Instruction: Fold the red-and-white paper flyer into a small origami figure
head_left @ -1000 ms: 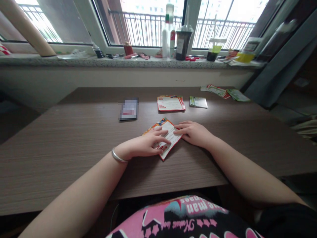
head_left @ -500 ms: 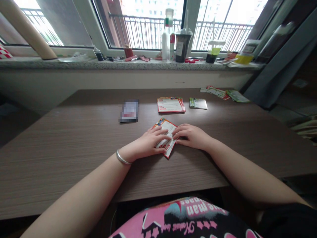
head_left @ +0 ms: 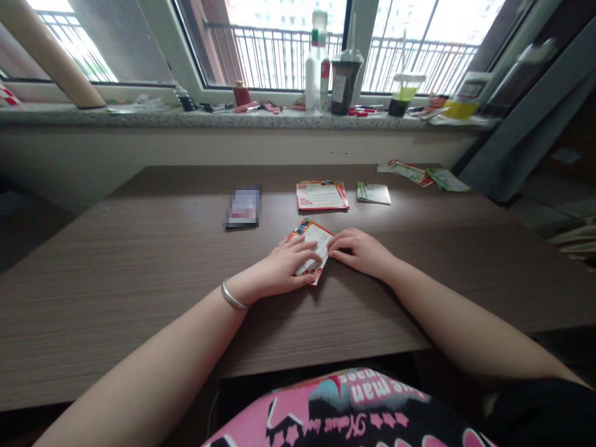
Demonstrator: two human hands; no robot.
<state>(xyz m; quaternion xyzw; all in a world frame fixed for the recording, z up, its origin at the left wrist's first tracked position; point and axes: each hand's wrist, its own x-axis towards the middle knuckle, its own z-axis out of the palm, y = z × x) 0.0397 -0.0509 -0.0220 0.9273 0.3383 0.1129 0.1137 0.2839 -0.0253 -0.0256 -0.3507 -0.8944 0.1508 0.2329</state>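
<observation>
A white card with a red and orange border (head_left: 313, 239) lies slanted on the wooden table, near the middle of the view. Over its left and lower part rests my left hand (head_left: 289, 265), its fingers spread and the thumb by the card's bottom corner. My right hand (head_left: 358, 251) is at the card's right edge, with thumb and fingertips closed on that edge. Behind the card sits a stack of similar red-edged cards (head_left: 321, 196), and to its right a smaller stack of green and white cards (head_left: 373, 193).
A blurred phone-like object (head_left: 243, 207) lies left of the stacks on the table (head_left: 139, 248). Green and red packets (head_left: 410, 173) are at the back right. The windowsill (head_left: 279, 119) holds a clear bottle (head_left: 316, 68), a dark cup (head_left: 343, 84) and other items.
My right fingers have drawn back from the card's face to its right edge. The card's lower corner sits slightly higher and less of it shows below my left thumb.
</observation>
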